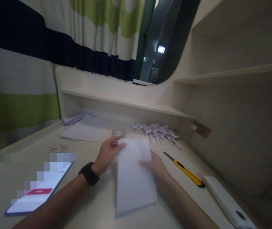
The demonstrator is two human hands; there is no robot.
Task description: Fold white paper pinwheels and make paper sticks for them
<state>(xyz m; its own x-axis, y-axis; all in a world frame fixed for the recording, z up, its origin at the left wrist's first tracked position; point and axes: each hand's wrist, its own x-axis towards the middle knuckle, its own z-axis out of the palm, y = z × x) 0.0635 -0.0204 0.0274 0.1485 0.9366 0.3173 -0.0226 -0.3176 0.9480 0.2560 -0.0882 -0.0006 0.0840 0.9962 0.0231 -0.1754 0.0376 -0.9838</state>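
Note:
A folded white sheet of paper (133, 175) lies lengthwise on the pale desk (97, 203) in front of me. My left hand (108, 152), with a black watch on the wrist, pinches the sheet's far left corner between thumb and fingers. My right hand (156, 165) lies partly under the sheet's right edge, fingers pressed against it near the top. Just beyond the sheet sits a roll of clear tape (119, 132).
A heap of folded white paper figures (157, 131) lies behind right. A yellow utility knife (186, 170) with its blade out and a white flat device (226, 200) lie to the right. Left: a lit phone (40, 190), paper scraps (58, 148), loose sheets (85, 130). Shelf and wall socket (200, 128) behind.

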